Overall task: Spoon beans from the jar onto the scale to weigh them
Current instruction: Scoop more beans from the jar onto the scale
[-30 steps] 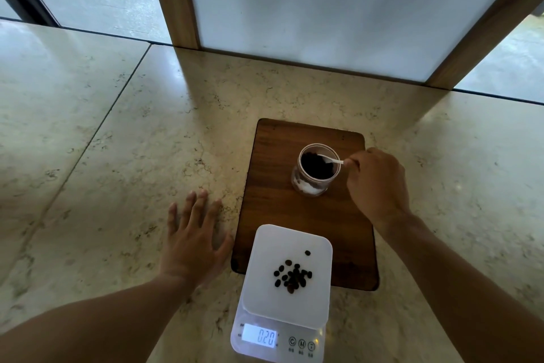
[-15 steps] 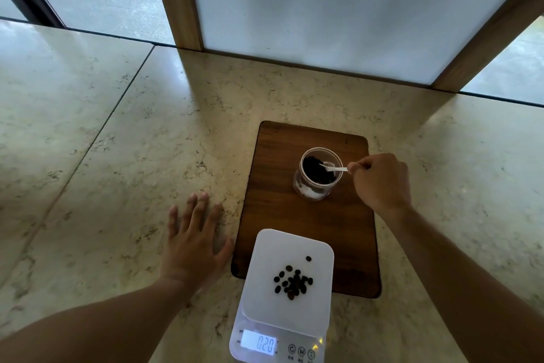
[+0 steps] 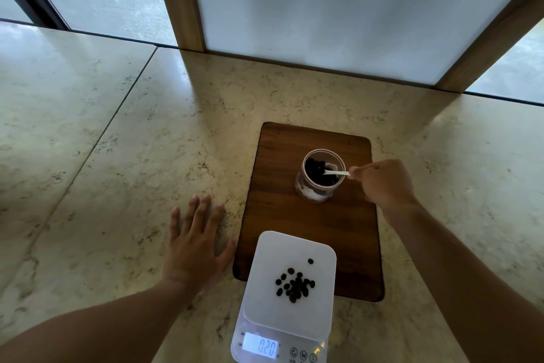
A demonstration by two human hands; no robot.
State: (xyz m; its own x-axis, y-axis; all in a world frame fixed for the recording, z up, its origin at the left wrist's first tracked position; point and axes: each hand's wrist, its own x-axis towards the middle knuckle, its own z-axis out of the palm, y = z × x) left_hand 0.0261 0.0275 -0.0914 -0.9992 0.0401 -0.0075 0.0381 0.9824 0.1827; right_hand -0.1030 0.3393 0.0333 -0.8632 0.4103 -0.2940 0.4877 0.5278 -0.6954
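A small clear jar (image 3: pixel 316 194) of dark beans stands on a wooden board (image 3: pixel 294 215). My right hand (image 3: pixel 382 183) pinches the handle of a small white spoon (image 3: pixel 338 172), whose bowl sits inside the jar's mouth among the beans. A white digital scale (image 3: pixel 265 280) lies in front of the board, with a small pile of beans (image 3: pixel 295 286) on its platform and one loose bean beside it. Its display (image 3: pixel 260 346) reads 0.20. My left hand (image 3: pixel 194 245) rests flat on the counter, fingers spread, left of the board.
The marble counter (image 3: pixel 117 171) stretches wide to the left and right. A frosted panel in a wooden frame (image 3: pixel 323 9) stands at the back, close behind the board.
My right hand has drawn slightly back to the right with the spoon still in the jar. The left hand and the beans on the scale have not moved.
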